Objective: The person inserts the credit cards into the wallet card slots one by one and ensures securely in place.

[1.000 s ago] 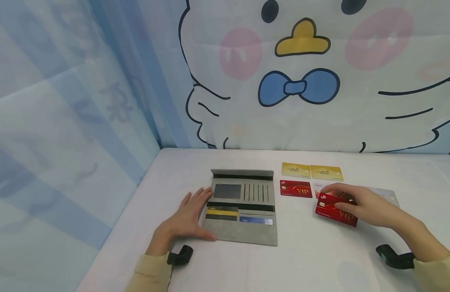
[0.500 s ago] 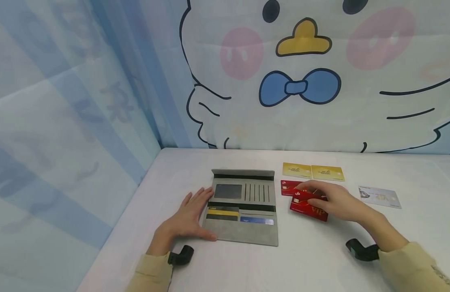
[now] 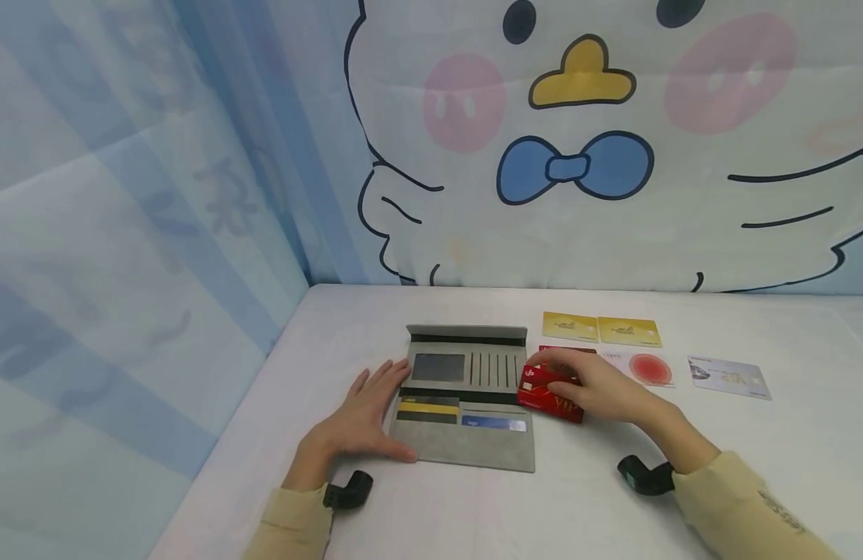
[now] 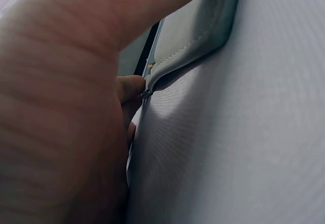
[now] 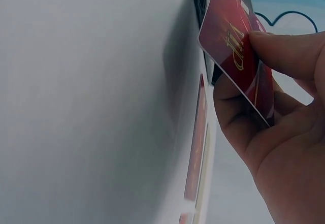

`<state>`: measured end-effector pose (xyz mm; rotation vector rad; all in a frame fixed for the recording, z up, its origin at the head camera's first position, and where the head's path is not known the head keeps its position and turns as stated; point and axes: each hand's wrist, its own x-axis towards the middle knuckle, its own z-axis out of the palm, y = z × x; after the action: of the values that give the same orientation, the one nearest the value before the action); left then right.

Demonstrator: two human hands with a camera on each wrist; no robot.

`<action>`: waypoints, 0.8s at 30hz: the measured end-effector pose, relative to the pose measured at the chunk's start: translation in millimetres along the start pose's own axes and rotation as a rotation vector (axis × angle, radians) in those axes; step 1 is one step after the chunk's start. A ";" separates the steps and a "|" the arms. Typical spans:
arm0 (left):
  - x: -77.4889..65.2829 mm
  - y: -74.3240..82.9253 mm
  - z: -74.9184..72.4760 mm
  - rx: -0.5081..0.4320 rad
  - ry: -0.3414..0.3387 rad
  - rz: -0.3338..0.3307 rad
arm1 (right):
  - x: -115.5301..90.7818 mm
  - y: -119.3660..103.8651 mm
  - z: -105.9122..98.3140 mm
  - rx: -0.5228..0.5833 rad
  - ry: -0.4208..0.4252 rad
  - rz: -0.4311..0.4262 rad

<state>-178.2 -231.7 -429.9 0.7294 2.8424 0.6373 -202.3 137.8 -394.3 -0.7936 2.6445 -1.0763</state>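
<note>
A grey wallet [image 3: 466,455] lies unfolded on the white table, with a black-and-yellow card [image 3: 428,409] and a blue card [image 3: 494,423] in its lower pockets. My left hand [image 3: 358,420] rests at its left edge, fingers spread, the thumb touching the lower left corner. In my right hand [image 3: 602,385] a red VIP card [image 3: 552,395] is pinched between thumb and fingers. That card is tilted and held at the wallet's right edge, above the table. In the right wrist view the thumb presses the face of the red VIP card [image 5: 231,46].
Two gold cards [image 3: 570,326] lie side by side at the back. Partly under my right hand is another red card [image 3: 567,348]. A white card with a red circle [image 3: 651,369] and a silver card [image 3: 729,377] lie to the right. A printed curtain [image 3: 578,233] stands behind the table.
My right hand has carried the red VIP card leftward, from above the white card to the wallet's right edge. The left hand and the wallet have stayed in place.
</note>
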 end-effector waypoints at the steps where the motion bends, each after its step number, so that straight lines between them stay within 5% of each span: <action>1: 0.0 0.0 0.0 -0.001 0.001 -0.001 | 2.0 -1.4 1.7 0.002 -0.001 -0.003; 24: 0.1 -2.0 0.6 0.006 0.000 -0.002 | 46.4 -26.9 37.3 0.097 -0.053 -0.103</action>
<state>-179.0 -233.1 -431.4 0.7267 2.8454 0.6290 -217.2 74.5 -401.0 -0.9334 2.5112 -1.1817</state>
